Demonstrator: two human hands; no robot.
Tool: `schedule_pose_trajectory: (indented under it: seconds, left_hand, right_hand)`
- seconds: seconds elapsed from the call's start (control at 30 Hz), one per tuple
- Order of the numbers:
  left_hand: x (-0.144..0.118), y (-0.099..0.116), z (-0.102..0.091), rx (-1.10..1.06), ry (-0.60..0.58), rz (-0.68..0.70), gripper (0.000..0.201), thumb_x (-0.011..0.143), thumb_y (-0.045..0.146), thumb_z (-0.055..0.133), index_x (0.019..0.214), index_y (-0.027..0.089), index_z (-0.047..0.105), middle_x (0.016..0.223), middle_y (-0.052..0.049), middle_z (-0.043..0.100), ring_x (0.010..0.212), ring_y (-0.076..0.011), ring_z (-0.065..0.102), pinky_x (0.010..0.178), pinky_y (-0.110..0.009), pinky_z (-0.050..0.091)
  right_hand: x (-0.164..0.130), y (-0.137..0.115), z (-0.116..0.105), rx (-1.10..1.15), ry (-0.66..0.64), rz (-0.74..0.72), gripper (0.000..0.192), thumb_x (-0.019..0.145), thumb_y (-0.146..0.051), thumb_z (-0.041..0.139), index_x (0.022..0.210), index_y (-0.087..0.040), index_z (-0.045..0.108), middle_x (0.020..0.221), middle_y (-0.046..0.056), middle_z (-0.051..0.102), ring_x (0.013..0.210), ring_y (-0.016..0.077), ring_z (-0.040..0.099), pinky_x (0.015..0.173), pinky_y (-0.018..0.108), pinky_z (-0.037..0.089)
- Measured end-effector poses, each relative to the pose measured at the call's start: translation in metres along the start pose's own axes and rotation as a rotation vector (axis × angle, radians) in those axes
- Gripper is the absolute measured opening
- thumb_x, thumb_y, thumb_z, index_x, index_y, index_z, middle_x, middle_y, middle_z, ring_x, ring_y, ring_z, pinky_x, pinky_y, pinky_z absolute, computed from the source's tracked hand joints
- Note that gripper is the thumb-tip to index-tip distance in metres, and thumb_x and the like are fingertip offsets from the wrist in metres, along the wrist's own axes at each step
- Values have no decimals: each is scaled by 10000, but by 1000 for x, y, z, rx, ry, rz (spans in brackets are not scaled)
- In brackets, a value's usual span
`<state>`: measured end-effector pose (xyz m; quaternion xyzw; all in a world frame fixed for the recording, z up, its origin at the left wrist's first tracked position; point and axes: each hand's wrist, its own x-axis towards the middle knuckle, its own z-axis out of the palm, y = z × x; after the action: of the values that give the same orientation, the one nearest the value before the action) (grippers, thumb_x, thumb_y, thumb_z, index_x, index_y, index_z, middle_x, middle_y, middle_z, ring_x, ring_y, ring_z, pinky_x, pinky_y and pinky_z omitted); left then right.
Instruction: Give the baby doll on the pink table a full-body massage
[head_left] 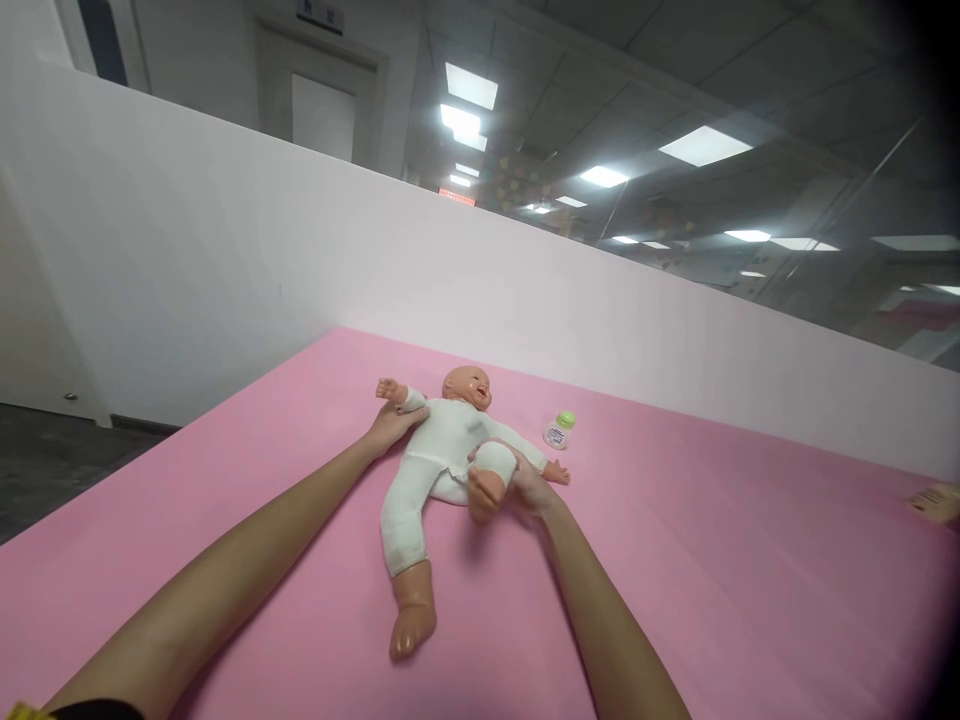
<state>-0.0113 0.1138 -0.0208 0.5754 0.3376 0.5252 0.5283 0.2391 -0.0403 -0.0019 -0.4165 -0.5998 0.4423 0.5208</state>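
A baby doll in a white body suit lies on its back on the pink tabletop, its head away from me. My left hand is closed about the doll's upper arm on the left, with the thumb by its armpit and the other fingers mostly hidden. On the other side, my right hand grips the doll's bent leg, which is raised so that its foot points toward me. The doll's other leg lies stretched out on the surface.
A small clear bottle with a green cap stands right of the doll. Behind the tabletop runs a white partition. At the far right edge lies a flesh-coloured object, cut off and hard to identify.
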Motion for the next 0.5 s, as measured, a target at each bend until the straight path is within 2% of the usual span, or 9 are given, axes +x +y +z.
schedule_pose_trajectory:
  seconds: [0.1,0.23,0.37,0.5]
  left_hand:
    - [1,-1,-2,-43,60,10,572,681,449,891,1137,149,721,1197,-144,724,1133,-291,661,1021,-399,496]
    - [3,0,-3,-67,108,17,530,676,451,891,1081,155,722,1165,-134,725,1124,-288,654,1007,-386,489]
    - [5,1,-4,-107,128,16,479,664,447,888,1005,165,706,1076,-113,728,1038,-279,662,919,-369,506]
    - [7,0,-7,-158,165,7,452,671,455,870,963,179,663,998,-92,710,964,-270,662,826,-354,520]
  right_hand:
    - [-5,-4,-17,9,-213,78,341,682,-340,829,993,-223,750,1012,90,759,980,257,692,858,376,563]
    - [-8,-14,-26,-10,-406,133,328,709,-308,842,1016,-224,760,1206,112,723,1149,269,660,920,375,548]
    - [-8,-27,-25,-31,-496,101,322,752,-260,797,1072,-242,764,1336,101,668,1296,281,583,1051,425,480]
    - [-10,-37,-22,-87,-546,94,344,743,-212,749,1084,-253,775,1366,89,657,1351,295,544,1122,475,416]
